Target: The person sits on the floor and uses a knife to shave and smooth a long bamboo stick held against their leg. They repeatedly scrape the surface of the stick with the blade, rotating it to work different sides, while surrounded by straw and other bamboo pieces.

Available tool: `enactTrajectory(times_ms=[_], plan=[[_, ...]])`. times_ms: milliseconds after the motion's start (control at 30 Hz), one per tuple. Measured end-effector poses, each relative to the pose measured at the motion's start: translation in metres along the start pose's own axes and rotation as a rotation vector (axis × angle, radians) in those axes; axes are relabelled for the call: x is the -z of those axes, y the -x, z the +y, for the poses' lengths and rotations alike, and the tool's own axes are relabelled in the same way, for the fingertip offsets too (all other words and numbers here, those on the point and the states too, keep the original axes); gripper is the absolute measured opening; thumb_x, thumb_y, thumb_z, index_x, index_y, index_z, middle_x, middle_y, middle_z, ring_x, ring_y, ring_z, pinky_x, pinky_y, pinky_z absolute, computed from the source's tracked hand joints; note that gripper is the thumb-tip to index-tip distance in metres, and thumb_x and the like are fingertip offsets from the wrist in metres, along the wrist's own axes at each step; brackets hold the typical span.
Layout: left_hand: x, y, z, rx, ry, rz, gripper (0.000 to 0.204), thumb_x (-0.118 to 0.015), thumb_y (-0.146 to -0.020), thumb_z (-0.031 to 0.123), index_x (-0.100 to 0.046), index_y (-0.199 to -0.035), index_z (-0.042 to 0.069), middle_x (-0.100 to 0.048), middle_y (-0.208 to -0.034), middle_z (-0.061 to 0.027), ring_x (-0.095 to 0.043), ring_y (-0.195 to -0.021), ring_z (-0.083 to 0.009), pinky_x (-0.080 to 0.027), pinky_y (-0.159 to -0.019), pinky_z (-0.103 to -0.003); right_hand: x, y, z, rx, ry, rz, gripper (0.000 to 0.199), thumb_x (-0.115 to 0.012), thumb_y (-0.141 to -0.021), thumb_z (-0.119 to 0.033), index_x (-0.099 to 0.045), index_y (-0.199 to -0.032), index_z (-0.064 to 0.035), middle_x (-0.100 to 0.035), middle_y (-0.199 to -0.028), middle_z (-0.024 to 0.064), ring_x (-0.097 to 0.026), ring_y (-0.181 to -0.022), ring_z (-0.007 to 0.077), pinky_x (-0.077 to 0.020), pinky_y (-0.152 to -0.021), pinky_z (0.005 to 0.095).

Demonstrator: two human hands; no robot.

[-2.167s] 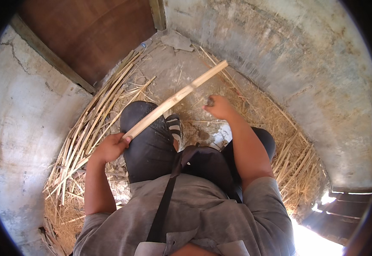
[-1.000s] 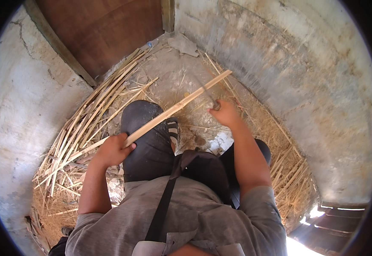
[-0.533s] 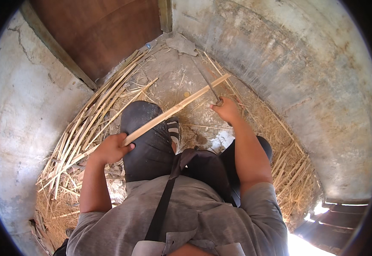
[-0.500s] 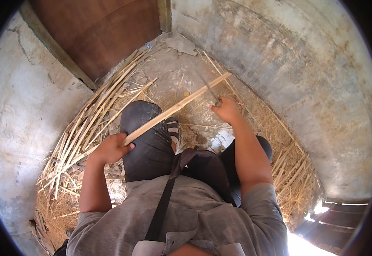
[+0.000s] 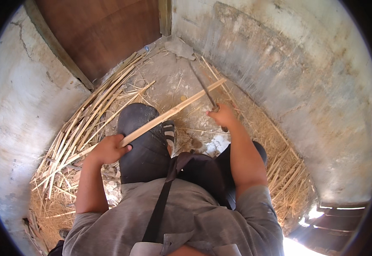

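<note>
— Head view: what is gripped by the left hand (image 5: 108, 149)?

— A long pale split cane strip (image 5: 173, 112) is clasped at its near end, laid across the dark-trousered knee (image 5: 140, 141).

— And the right hand (image 5: 222, 116)?

— Its grip is closed on a thin dark blade (image 5: 203, 88), crossing the strip beyond the knee. Loose cane strips (image 5: 83, 128) are heaped left of the knee.

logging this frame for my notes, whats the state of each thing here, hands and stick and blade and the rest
left hand: closed around the near end of the stick
long pale split bamboo stick: held slanting across the raised knee, far end in the air
right hand: gripping the blade's handle
dark thin metal blade: raised, crossing the stick near its far end
pale bamboo strips: lying loose along the left wall
brown wooden door: shut
</note>
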State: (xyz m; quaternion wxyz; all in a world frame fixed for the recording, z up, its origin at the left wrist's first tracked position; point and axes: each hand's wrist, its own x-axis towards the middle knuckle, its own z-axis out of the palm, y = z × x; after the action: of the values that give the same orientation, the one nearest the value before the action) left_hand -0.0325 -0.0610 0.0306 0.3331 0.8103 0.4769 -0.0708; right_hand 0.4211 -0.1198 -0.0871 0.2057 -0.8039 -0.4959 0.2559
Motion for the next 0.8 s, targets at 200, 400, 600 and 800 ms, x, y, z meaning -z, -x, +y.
enactTrajectory(times_ms=[200, 400, 600, 800], plan=[[0.003, -0.002, -0.004, 0.041, 0.13, -0.086, 0.042, -0.072, -0.093, 0.041, -0.063, -0.099, 0.0, -0.066, -0.086, -0.0219, -0.065, -0.082, -0.0378, -0.049, -0.075, -0.046, 0.0, 0.045, -0.068, 0.351, 0.249, -0.076, 0.055, -0.079, -0.085, -0.042, -0.069, -0.118, 0.0012, -0.074, -0.099, 0.023, -0.072, -0.094, 0.0412, -0.0548, -0.082, 0.0484], [-0.001, -0.003, -0.015, -0.001, 0.089, -0.076, 0.043, -0.07, -0.094, 0.042, -0.062, -0.098, 0.0, -0.066, -0.085, -0.0213, -0.065, -0.082, -0.0374, -0.049, -0.075, -0.046, 0.002, 0.025, -0.029, 0.176, 0.155, -0.014, 0.054, -0.078, -0.085, -0.041, -0.069, -0.122, -0.0012, -0.073, -0.108, 0.0243, -0.071, -0.102, 0.0409, -0.0552, -0.089, 0.0477], [-0.004, -0.006, -0.014, -0.02, 0.06, -0.014, 0.041, -0.073, -0.093, 0.039, -0.061, -0.095, 0.0, -0.064, -0.082, -0.0206, -0.063, -0.079, -0.0354, -0.048, -0.073, -0.045, 0.008, 0.028, -0.035, 0.18, 0.155, 0.093, 0.051, -0.077, -0.085, -0.04, -0.07, -0.118, -0.0024, -0.074, -0.105, 0.0225, -0.072, -0.1, 0.0399, -0.0565, -0.089, 0.047], [-0.006, -0.002, -0.014, -0.012, 0.045, 0.013, 0.04, -0.073, -0.093, 0.039, -0.062, -0.097, 0.0, -0.064, -0.083, -0.0215, -0.063, -0.079, -0.0371, -0.048, -0.073, -0.046, -0.006, 0.056, -0.098, 0.373, 0.309, -0.254, 0.052, -0.078, -0.085, -0.041, -0.07, -0.118, -0.0011, -0.073, -0.107, 0.0234, -0.071, -0.102, 0.0402, -0.0558, -0.089, 0.0472]])
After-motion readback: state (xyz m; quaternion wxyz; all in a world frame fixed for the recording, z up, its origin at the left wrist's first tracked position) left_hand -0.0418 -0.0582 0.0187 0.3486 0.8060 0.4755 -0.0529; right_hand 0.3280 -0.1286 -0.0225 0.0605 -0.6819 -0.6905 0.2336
